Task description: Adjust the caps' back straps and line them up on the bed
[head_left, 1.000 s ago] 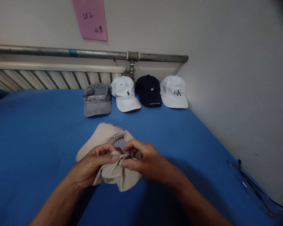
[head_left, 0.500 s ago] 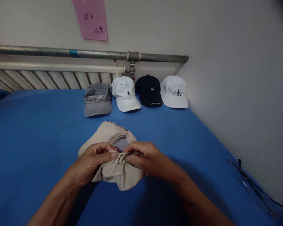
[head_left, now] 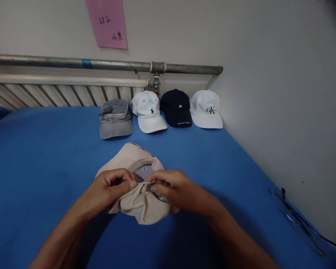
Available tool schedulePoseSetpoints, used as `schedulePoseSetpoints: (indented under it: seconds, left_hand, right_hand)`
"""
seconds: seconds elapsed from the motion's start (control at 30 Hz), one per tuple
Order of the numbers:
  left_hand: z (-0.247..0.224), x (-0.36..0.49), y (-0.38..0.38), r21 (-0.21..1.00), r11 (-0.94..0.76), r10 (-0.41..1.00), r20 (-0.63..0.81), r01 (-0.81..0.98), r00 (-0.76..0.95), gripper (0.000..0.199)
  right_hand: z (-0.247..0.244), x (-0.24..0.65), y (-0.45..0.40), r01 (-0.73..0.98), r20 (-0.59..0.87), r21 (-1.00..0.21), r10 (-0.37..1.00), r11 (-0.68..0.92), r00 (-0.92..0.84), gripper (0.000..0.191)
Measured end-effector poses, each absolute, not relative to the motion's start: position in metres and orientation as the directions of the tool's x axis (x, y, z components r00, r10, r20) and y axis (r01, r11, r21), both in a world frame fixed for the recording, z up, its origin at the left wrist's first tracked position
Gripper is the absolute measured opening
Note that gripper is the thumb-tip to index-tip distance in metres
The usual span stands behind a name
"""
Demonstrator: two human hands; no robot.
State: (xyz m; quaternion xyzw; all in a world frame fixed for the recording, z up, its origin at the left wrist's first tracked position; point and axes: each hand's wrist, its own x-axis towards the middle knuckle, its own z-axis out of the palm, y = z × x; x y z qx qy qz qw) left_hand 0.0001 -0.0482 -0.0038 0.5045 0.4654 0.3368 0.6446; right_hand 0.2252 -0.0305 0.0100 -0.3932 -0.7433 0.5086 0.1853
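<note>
Between my two hands is a beige baseball cap (head_left: 145, 209), its inside facing up and its brim pointing away to the upper left. My left hand (head_left: 112, 188) pinches the gathered fabric at the back edge between thumb and fingers. Close beside it, my right hand (head_left: 173, 186) is closed on the same edge, near the strap opening. Whatever small part lies under the right fingertips is mostly hidden. Beyond the hands, a grey cap (head_left: 116, 119), a white cap (head_left: 149, 112), a black cap (head_left: 176, 108) and another white cap (head_left: 206, 109) stand in a row.
The caps rest on a blue-covered surface (head_left: 44, 168). A radiator (head_left: 67, 95) and a metal pipe (head_left: 114, 65) run along the back wall. Glasses (head_left: 294, 216) lie at the right edge by the wall. A pink paper (head_left: 106, 24) hangs above.
The beige cap has tipped slightly, its brim shifting a little up and right. My right hand's fingers have moved slightly at the back edge, where a gap now shows. Both hands keep their grip.
</note>
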Motion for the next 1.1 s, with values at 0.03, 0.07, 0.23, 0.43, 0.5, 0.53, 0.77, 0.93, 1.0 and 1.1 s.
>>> schedulePoseSetpoints:
  seconds: [0.03, 0.07, 0.23, 0.43, 0.5, 0.53, 0.77, 0.93, 1.0, 1.1]
  left_hand:
    - [-0.005, -0.001, -0.049, 0.957, 0.289, 0.894, -0.278, 0.021, 0.351, 0.026]
    - [-0.005, -0.001, -0.049, 0.950, 0.311, 0.887, -0.291, 0.002, 0.358, 0.024]
    - [-0.001, -0.001, -0.053, 0.941, 0.339, 0.831, -0.301, 0.003, 0.467, 0.033]
    - [0.002, 0.001, -0.053, 0.984, 0.161, 0.892, -0.176, 0.071, 0.416, 0.019]
    - [0.002, 0.001, -0.054, 0.997, 0.065, 0.924, -0.079, 0.049, 0.373, 0.018]
    - [0.001, 0.001, -0.054, 0.996, 0.069, 0.924, -0.084, 0.055, 0.373, 0.018]
    - [-0.002, -0.004, -0.057, 0.921, 0.383, 0.797, -0.290, -0.073, 0.530, 0.027]
    - [0.000, -0.003, -0.054, 0.879, 0.435, 0.803, -0.282, -0.194, 0.525, 0.025]
    - [-0.001, -0.003, -0.053, 0.865, 0.448, 0.802, -0.279, -0.224, 0.529, 0.027]
    - [-0.003, -0.003, -0.052, 0.838, 0.480, 0.810, -0.308, -0.261, 0.500, 0.028]
  right_hand:
    - [0.010, 0.225, -0.031, 0.377, -0.138, -0.916, 0.778, 0.135, -0.613, 0.019]
    - [0.011, 0.225, -0.033, 0.353, -0.137, -0.929, 0.787, 0.109, -0.602, 0.019]
    - [0.015, 0.223, -0.039, 0.209, 0.031, -0.962, 0.831, 0.176, -0.556, 0.023]
    - [0.017, 0.228, -0.039, 0.092, 0.109, -0.980, 0.857, 0.178, -0.503, 0.010]
    - [0.017, 0.229, -0.040, 0.072, 0.116, -0.983, 0.869, 0.171, -0.480, 0.006]
    - [0.018, 0.229, -0.041, 0.062, 0.114, -0.985, 0.871, 0.163, -0.479, 0.004]
    - [0.019, 0.229, -0.045, -0.012, 0.131, -0.989, 0.849, 0.145, -0.511, 0.002]
    - [0.019, 0.231, -0.042, 0.038, 0.147, -0.982, 0.873, 0.186, -0.466, 0.006]
    - [0.019, 0.231, -0.041, 0.046, 0.156, -0.978, 0.864, 0.202, -0.478, 0.008]
    - [0.020, 0.230, -0.040, 0.069, 0.148, -0.976, 0.858, 0.208, -0.492, 0.008]
